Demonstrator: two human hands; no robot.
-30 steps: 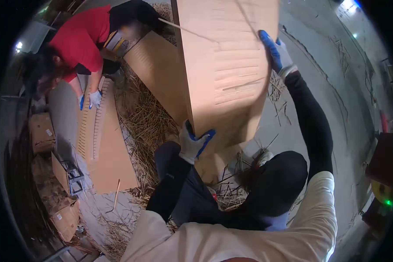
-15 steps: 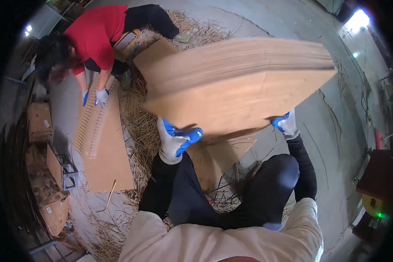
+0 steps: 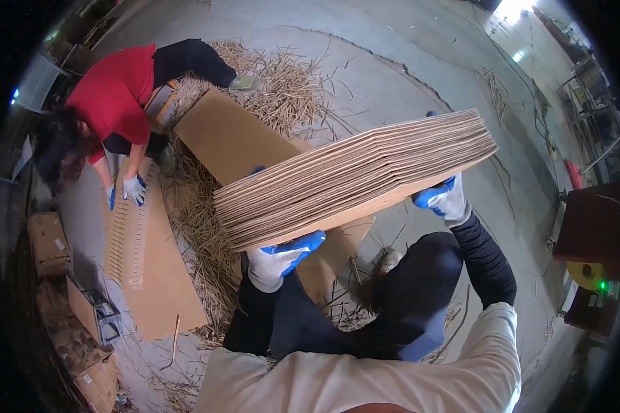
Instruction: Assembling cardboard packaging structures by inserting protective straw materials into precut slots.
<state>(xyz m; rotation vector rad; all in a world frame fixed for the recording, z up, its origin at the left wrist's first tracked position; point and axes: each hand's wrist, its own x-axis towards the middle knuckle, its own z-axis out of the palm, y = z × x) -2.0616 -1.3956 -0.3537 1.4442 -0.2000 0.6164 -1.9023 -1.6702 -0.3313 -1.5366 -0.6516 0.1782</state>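
A thick stack of flat brown cardboard sheets (image 3: 351, 184) is held up in front of my knees, its layered edges facing me and its right end higher than the left. My left hand (image 3: 282, 258), in a white and blue glove, grips the stack's lower left part. At the right end my right hand (image 3: 442, 199), gloved the same way, is closed round the lower edge. Fingertips of both hands show at the far side. Below the stack lies a loose cardboard sheet (image 3: 334, 258), and another long cardboard sheet (image 3: 234, 134) extends beyond it.
At the left a co-worker in a red top (image 3: 120, 89) bends over a slotted cardboard piece (image 3: 134, 227), both gloved hands on it. Narrow cardboard scraps (image 3: 282, 89) litter the floor. Cardboard boxes (image 3: 48, 244) line the left side; a dark red machine (image 3: 589, 227) stands at right.
The stack has come lower and tipped, so its layered edges now face me instead of its broad underside. Both my hands still hold it. The view has shifted slightly.
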